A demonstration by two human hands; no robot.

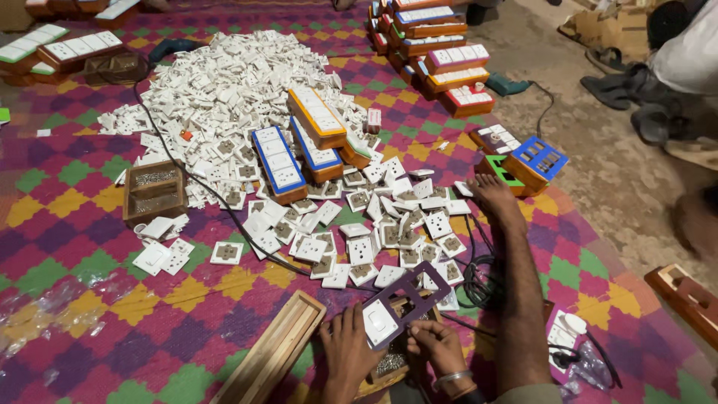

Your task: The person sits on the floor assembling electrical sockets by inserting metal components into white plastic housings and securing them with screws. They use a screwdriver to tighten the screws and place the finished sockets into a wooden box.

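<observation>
Purple faceplate with 1 white switch module seated at its near-left end sits low in my view, held over a wooden box base between both hands. My left hand clamps its grip on the near-left end at the seated switch; my right hand pinches the lower edge, fingers closed on the frame. I judge this as the fitting step: 1 slot filled, the other openings empty. The next move calls for another module from the heap, squared to an opening. Its long axis runs diagonally, near-left to far-right, face up. A bare foot rests beyond, among loose white sockets on the patterned mat, with finished boards farther off.
</observation>
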